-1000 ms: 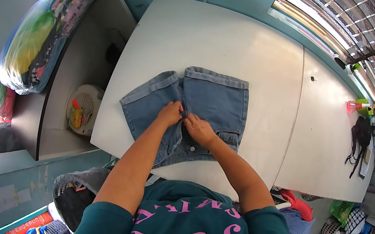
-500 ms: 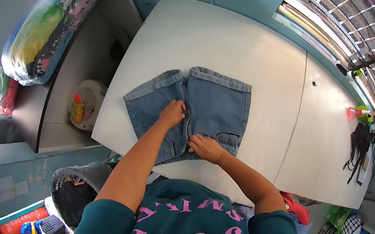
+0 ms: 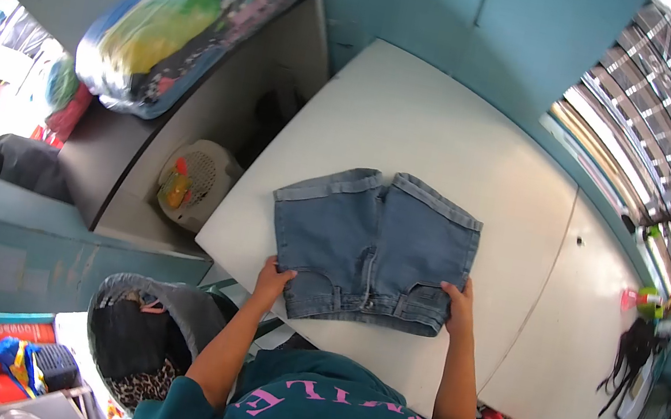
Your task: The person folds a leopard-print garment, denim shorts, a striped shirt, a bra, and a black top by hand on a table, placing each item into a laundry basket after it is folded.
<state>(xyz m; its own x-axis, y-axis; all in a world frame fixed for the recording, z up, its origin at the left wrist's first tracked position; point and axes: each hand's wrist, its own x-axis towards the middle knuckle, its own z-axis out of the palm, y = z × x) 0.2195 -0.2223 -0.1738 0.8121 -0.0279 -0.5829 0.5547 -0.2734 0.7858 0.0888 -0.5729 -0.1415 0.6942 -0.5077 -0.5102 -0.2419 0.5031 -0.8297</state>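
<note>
A pair of denim shorts point(image 3: 341, 228) lies spread on the white table, its waistband towards me and its cuffed legs pointing away. My left hand point(image 3: 274, 279) grips the waistband's left end, thumb on top and the other fingers tucked beneath the cloth. At the opposite side, my right hand point(image 3: 458, 301) pinches the edge of the shorts near the pocket, its fingers partly hidden. Both front pockets and the central fly face up.
The white table point(image 3: 505, 266) reaches to the wall and the barred window. Beside it on the left stands a shelf unit point(image 3: 181, 119) carrying a plastic-wrapped bundle point(image 3: 160, 35). A basket of clothes point(image 3: 142, 337) sits at lower left. Black straps point(image 3: 630, 360) lie far right.
My hands have left the fly and moved apart to the two sides of the waistband. The shorts now lie straighter, with the legs evenly spread. My head view has turned.
</note>
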